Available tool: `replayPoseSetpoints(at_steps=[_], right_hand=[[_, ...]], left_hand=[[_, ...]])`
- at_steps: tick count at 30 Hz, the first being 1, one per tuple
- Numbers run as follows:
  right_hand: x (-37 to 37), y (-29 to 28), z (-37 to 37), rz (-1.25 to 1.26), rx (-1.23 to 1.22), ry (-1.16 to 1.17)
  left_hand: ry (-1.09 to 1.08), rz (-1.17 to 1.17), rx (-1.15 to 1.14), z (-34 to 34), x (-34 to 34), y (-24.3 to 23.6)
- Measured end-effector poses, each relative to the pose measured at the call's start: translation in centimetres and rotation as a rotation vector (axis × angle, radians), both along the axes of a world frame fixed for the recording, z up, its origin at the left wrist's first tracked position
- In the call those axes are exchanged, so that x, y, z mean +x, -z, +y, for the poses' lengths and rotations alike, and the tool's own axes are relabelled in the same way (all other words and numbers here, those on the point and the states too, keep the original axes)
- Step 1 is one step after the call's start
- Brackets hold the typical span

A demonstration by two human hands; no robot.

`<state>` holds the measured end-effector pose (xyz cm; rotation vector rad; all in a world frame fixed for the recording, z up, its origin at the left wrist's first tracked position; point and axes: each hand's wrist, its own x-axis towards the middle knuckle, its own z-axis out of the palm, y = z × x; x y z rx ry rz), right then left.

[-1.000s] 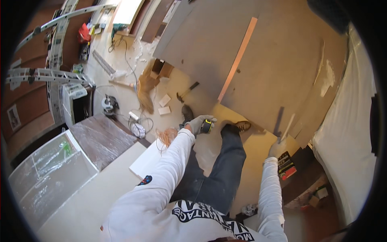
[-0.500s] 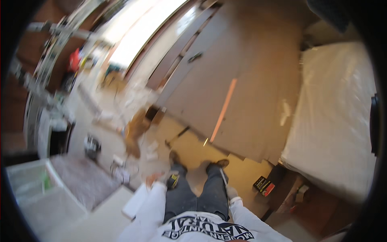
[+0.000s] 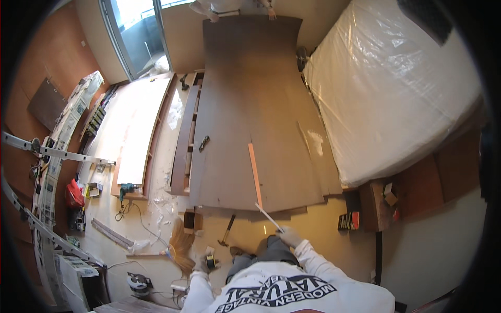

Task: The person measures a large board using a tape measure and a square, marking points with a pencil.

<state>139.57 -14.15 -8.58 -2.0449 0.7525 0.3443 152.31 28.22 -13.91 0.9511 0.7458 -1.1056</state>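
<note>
My left hand (image 3: 200, 265) is closed around a yellow and black tape measure (image 3: 210, 261), low beside my left leg. In front of my right leg, my right hand (image 3: 290, 237) grips one end of a thin pale rod (image 3: 269, 216). The rod's far tip reaches over the near edge of a large brown board (image 3: 235, 130), close to the end of a narrow orange strip (image 3: 254, 172) lying on it. I cannot tell whether the tip touches. Dark pliers-like tool (image 3: 204, 143) rests near the board's left edge.
Another person's hands (image 3: 272, 15) are at the board's far edge. A hammer (image 3: 226, 230) lies on the floor near my feet. A plastic-wrapped mattress (image 3: 386, 88) stands right; a drill (image 3: 125, 191), a circular saw (image 3: 139, 284) and a ladder (image 3: 57, 152) are left.
My view has swung round, so the board now runs straight ahead. My right hand has risen from beside my leg and extends forward with the rod. The tape measure stays in my left hand.
</note>
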Motion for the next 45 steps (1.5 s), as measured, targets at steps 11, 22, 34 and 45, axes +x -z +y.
replayPoseSetpoints(at_steps=[11, 22, 34, 45], right_hand=[[4.5, -9.8, 7.9, -0.146, 0.457, -0.035], [3.7, -11.9, 6.3, -0.269, 0.778, 0.170], [1.4, -13.8, -4.3, -0.471, 0.718, 0.237], [-4.4, -9.3, -13.3, -0.433, 0.362, 0.619]], left_hand=[[0.812, -0.815, -0.326, -17.9, 4.0, -14.8], [0.947, -0.797, -0.304, -21.2, 2.6, -18.4], [1.112, -0.761, -0.172, -15.2, 6.3, -13.3], [1.121, -0.455, -0.024, -6.1, 4.9, -9.6]])
